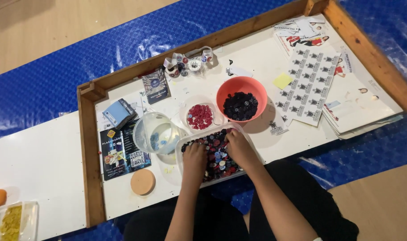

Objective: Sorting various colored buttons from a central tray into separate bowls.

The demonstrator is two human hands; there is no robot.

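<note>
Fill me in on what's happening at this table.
A person has both bare hands, left hand and right hand, down in a clear rectangular plastic tray of mixed red, blue and dark round chips. Behind it sit an orange-pink bowl of dark chips, a small clear container of red chips and a clear round tub with a few blue chips. Whether either hand grips any chip cannot be told.

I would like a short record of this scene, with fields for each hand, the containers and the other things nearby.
left hand: palm down in the tray of mixed buttons
right hand: also in the tray, fingers among the buttons
tray: clear, rectangular, red, blue and dark buttons
orange bowl: dark buttons
small clear dish: red buttons
clear round bowl: a few blue buttons
nearby: round cork coaster, sticker sheets, wooden frame
</note>
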